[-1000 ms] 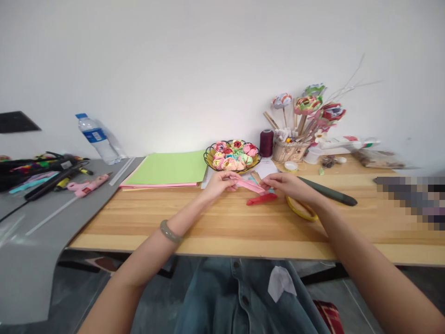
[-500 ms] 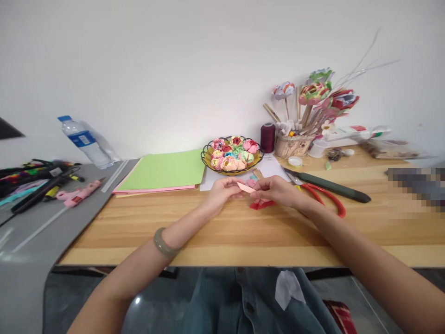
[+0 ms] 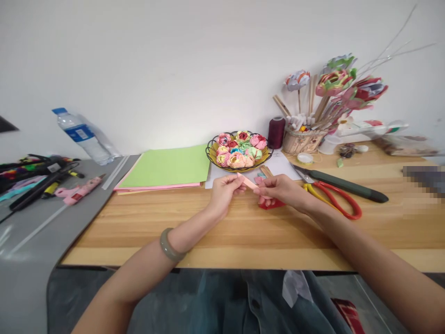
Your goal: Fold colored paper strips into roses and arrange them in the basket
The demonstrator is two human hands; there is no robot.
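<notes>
Pale pink paper, folded into a narrow strip (image 3: pixel 248 181), spans the short gap between a person's two bare hands above a wooden desk (image 3: pixel 194 232). Fingers of the left hand (image 3: pixel 222 192) pinch its far-left end; those of the right hand (image 3: pixel 285 190) grip the near-right end, so neither hand is nearer. Its long axis slants from far left to near right, with the middle bare between the fingertips. How firmly either hand presses, one cannot tell.

Just beyond the strip stands the rim of a basket (image 3: pixel 212 152) of paper flowers, leaving little room on the far side. Red paper (image 3: pixel 269 205) lies close under the right hand, partly hidden. Scissors (image 3: pixel 354 209) and a dark green-handled tool (image 3: pixel 351 184) hem in the right side, while a green sheet (image 3: pixel 165 168) tops the stack at far left. Open wood runs from the hands to the near edge.
</notes>
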